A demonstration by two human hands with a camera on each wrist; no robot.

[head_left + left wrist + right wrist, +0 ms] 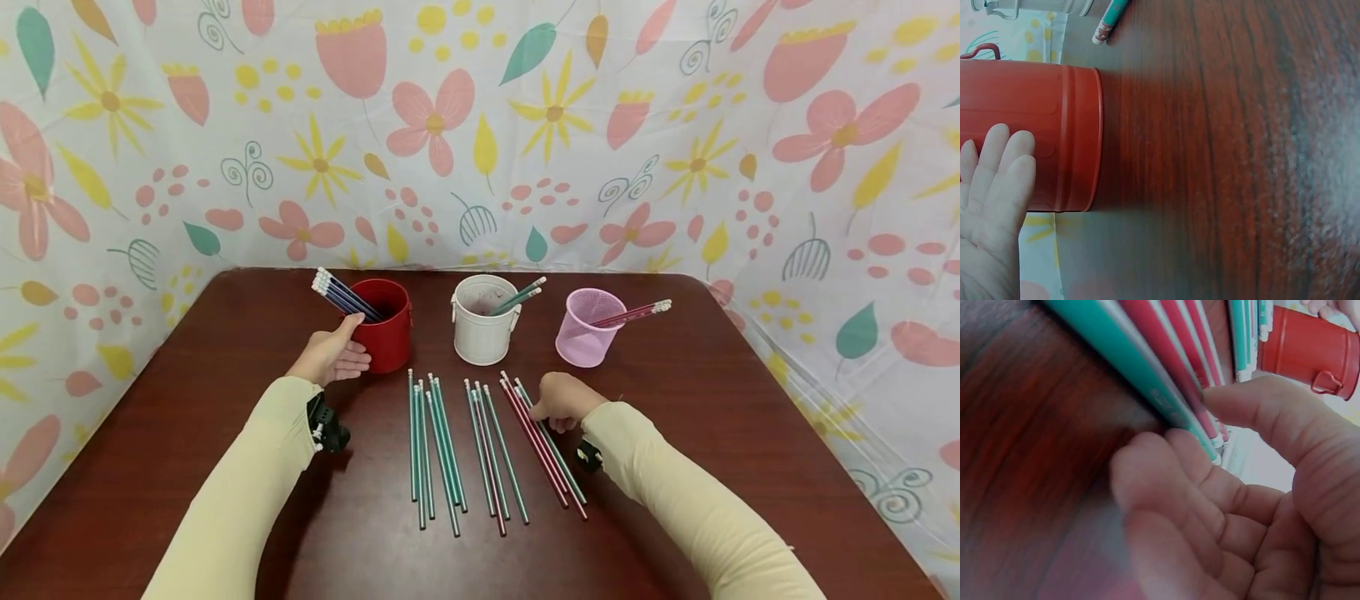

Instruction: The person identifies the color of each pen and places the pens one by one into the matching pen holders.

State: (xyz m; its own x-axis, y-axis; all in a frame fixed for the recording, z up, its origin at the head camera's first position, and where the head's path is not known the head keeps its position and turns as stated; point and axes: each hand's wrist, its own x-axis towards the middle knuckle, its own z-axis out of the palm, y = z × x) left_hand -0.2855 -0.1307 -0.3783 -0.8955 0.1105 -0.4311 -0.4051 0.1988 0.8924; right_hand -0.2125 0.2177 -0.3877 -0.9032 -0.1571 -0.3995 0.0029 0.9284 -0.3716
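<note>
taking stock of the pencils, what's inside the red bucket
Dark blue pencils lean in the red bucket, white ends sticking out over the rim. Its front wall hides their lower ends and the floor.

Readable text: none | teal pencil (1125,362): marks too blurred to read

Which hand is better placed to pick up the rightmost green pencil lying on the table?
Probably the right hand: it is down right at that green pencil. The left hand is farther off, against the red bucket.
</note>
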